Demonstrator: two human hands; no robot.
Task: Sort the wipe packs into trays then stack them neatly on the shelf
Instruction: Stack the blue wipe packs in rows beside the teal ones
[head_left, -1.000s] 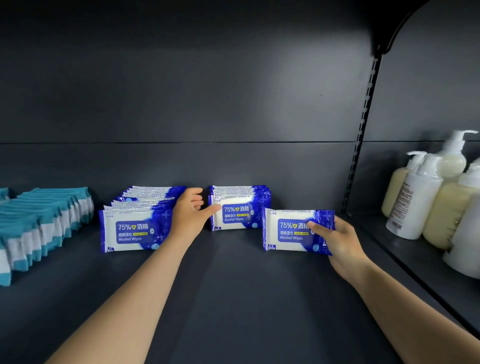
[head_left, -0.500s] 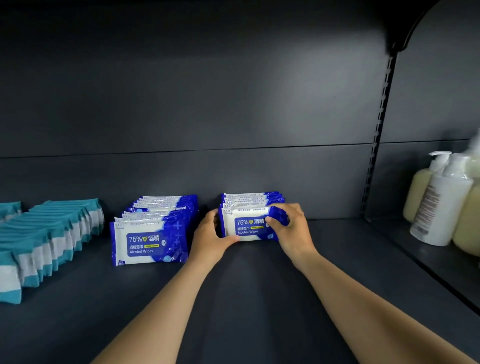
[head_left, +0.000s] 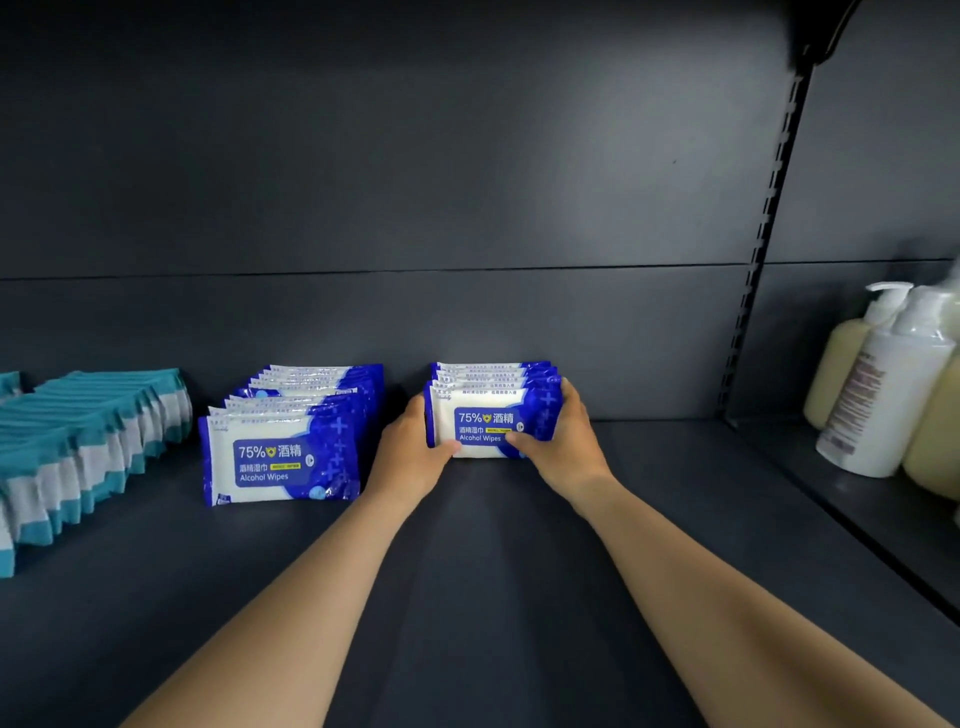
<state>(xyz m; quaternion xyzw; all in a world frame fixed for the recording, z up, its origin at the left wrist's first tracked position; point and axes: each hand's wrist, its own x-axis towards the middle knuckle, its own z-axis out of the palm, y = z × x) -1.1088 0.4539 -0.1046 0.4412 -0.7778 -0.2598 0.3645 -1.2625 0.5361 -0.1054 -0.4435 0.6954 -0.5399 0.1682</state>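
Observation:
Two rows of blue-and-white alcohol wipe packs stand upright on the dark shelf (head_left: 478, 571). The left row (head_left: 283, 457) holds several packs and stands alone. The right row (head_left: 485, 410) is shorter and sits near the back wall. My left hand (head_left: 410, 454) grips the left end of that right row, thumb on the front pack's lower corner. My right hand (head_left: 563, 441) grips its right end, fingers curled round the side and thumb across the front pack's face. No tray is in view.
A long row of teal-and-white packs (head_left: 78, 452) runs along the far left. Pump bottles (head_left: 883, 395) stand on the neighbouring shelf section at the right, beyond a slotted upright (head_left: 753, 291). The back panel is close behind the rows.
A second ago my right hand held a single pack off to the right. It brought that pack to the front of the right row, and both hands now clasp the row's ends.

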